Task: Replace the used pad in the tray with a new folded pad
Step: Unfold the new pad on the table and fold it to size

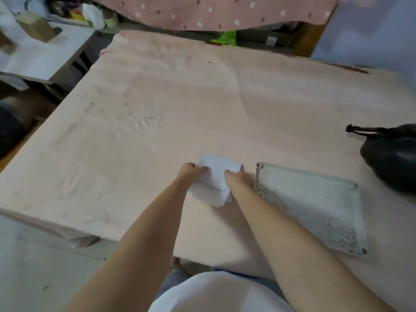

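White and soft, the pad (219, 176) lies on the pink-covered counter (157, 113), just left of the tray (310, 203) and touching or nearly touching its left rim. It is partly folded, with looser layers bunched toward the near edge.

From the head camera, the only view, both hands are on the pad. The left hand (191, 171) has its fingers curled over the pad's left edge, seeming to grip it; the right hand (238, 177) rests on the right side with fingers bent onto the cloth, though how firmly it holds is hard to tell. The tray has a perforated grey grid on top, and I cannot tell whether any pad sits beneath it. A black bag (391, 154) lies well apart at the far right.

The step in hand looks like folding or tidying the pad to size beside the tray. Whether this is the new pad or the used one cannot be read for certain; its clean look suggests the new one. Next, the fold wants squaring to match the tray, and the grid probably has to be lifted so the pad can go in flat.
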`<state>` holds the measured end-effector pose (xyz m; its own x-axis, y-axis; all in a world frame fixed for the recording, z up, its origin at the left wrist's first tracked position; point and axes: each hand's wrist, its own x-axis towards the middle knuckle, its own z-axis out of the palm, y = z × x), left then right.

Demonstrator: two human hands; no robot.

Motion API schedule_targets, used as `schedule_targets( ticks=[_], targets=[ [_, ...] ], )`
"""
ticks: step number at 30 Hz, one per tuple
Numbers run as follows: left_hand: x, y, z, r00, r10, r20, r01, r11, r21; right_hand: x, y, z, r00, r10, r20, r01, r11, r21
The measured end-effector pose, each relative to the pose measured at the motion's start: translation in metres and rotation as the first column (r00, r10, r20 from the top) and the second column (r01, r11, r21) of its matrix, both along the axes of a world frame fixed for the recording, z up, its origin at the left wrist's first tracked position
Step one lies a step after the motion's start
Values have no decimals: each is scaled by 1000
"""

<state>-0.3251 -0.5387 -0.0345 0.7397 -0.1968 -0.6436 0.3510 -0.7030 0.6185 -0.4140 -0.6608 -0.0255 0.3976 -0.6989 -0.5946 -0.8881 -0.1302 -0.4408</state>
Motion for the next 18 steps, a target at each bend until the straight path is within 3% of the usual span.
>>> schedule_targets(
  ticks=[4,7,8,13,18],
  targets=[
    [32,12,0,996,-74,60,75,997,-31,15,16,2,997,-70,42,73,994,-85],
    [53,26,0,988,-118,101,122,992,-39,39,42,2,915,-297,275,228,940,255],
    [61,34,0,986,-130,106,136,990,-46,48,51,3,891,-329,313,241,927,289],
    [103,80,3,988,-101,113,113,989,-98,94,101,6,867,-353,351,258,922,290],
    [127,116,3,995,-39,93,50,991,-123,126,137,0,910,-279,306,226,954,199]
  ],
)
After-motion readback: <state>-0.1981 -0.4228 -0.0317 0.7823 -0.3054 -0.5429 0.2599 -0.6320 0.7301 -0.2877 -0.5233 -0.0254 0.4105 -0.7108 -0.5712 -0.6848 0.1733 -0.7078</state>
